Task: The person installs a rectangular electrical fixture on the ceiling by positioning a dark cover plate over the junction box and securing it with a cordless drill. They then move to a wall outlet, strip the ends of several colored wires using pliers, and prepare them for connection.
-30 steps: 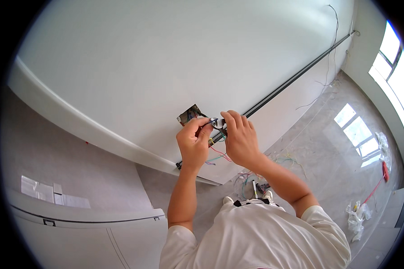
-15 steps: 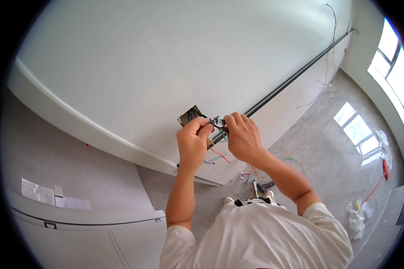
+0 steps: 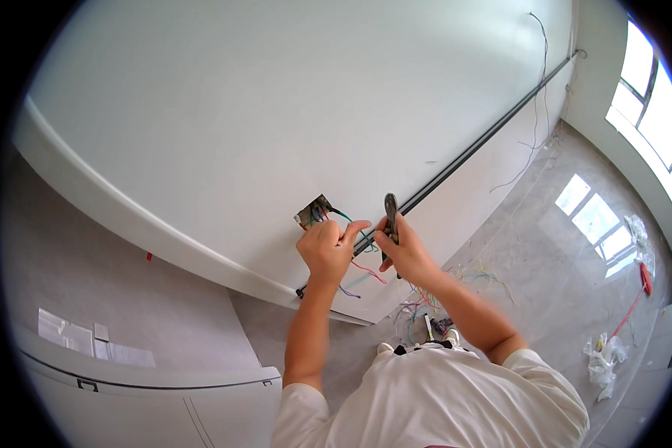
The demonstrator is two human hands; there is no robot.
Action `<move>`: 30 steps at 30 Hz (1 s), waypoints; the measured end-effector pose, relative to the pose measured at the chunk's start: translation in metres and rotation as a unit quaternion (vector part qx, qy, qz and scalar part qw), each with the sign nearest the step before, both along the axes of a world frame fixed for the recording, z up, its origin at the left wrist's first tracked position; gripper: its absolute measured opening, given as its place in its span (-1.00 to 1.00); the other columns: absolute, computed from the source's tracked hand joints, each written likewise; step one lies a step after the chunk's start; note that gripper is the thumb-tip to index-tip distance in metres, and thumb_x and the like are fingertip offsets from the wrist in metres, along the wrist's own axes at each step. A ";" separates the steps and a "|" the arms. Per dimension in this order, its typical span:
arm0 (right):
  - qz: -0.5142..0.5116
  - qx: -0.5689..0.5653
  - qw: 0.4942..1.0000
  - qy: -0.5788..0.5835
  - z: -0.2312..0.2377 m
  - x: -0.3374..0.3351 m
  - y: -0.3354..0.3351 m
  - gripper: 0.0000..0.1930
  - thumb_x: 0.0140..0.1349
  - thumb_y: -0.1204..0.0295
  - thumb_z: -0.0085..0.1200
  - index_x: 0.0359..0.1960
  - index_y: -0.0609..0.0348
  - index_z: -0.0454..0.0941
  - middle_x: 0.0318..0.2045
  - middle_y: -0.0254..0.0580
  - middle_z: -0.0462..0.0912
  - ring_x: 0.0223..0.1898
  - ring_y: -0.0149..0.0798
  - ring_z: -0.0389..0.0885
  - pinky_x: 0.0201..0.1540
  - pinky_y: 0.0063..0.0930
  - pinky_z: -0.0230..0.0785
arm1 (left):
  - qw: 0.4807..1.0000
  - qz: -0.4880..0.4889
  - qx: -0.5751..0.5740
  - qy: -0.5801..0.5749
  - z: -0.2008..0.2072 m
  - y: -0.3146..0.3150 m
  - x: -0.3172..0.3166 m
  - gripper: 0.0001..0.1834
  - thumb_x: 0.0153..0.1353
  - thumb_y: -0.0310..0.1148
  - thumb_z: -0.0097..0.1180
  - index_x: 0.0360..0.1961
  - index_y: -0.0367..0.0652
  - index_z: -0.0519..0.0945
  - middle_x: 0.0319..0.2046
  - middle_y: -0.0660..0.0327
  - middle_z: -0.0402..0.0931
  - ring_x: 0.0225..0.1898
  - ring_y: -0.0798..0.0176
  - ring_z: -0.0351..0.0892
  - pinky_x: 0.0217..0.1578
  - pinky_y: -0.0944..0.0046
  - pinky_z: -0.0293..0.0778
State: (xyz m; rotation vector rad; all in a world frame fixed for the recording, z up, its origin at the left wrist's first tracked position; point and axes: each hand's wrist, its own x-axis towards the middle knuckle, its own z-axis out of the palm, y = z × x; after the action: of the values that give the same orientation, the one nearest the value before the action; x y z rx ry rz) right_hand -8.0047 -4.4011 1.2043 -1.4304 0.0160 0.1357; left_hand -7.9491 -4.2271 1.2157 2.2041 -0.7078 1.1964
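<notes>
A square recessed box (image 3: 310, 213) opens in the white panel, with several coloured wires coming out of it. Just below the box, my left hand (image 3: 326, 251) has its fingers curled and its thumb stretched to the right. Whatever those fingers may hold is hidden. A green wire (image 3: 344, 216) arcs out above that hand, and a red wire (image 3: 370, 270) hangs below it. Pliers (image 3: 391, 214) stand upright in my right hand (image 3: 409, 252), head upward and apart from the wires.
A dark channel (image 3: 470, 151) runs along the white panel (image 3: 224, 119). Cut wire scraps (image 3: 422, 296) lie on the floor by my feet, near a dark tool (image 3: 442, 325). Further right are clear plastic wrapping (image 3: 605, 366) and a red item (image 3: 645, 278). A white panel (image 3: 149, 407) fills the lower left.
The pliers have come away from my left hand and turned head up. My right hand has moved right and down. My left hand's thumb now sticks out.
</notes>
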 end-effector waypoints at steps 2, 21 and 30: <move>-0.015 -0.030 0.999 -0.020 0.011 -0.014 0.004 -0.71 0.36 0.42 0.09 0.05 0.19 0.36 -0.21 -0.04 0.54 -0.15 0.13 0.56 -0.04 -0.13 0.46 | 0.996 -0.036 -0.067 0.056 0.006 -0.009 -0.009 -0.57 -0.03 -0.24 0.60 -0.57 -0.19 0.51 -0.68 0.32 0.40 -0.65 0.37 0.28 -0.60 0.35 0.23; -0.171 -0.486 0.791 -0.331 0.001 0.005 0.009 -0.45 0.20 0.57 0.17 0.24 0.21 0.32 0.12 -0.01 0.44 0.08 0.09 0.47 0.04 -0.08 0.39 | 0.978 -0.150 -0.105 0.104 0.022 -0.012 -0.019 -0.90 0.22 -0.66 0.24 -0.23 -0.33 0.64 -0.43 0.10 0.61 -0.46 0.16 0.57 -0.43 0.27 0.45; -0.144 -0.510 0.781 -0.330 -0.004 0.010 0.002 -0.71 0.11 0.60 0.08 -0.10 0.17 0.43 -0.20 -0.11 0.53 -0.21 0.00 0.53 -0.16 -0.12 0.39 | 0.981 -0.140 -0.053 0.123 0.022 -0.004 -0.016 -0.83 0.14 -0.51 0.38 -0.30 -0.29 0.62 -0.45 0.09 0.58 -0.50 0.13 0.52 -0.47 0.25 0.42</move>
State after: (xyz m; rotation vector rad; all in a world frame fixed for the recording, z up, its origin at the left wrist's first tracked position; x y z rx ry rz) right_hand -7.9946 -4.3994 1.2004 -2.4733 -0.3142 -0.7564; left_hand -7.9652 -4.2315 1.2378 2.0367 -0.7974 0.7885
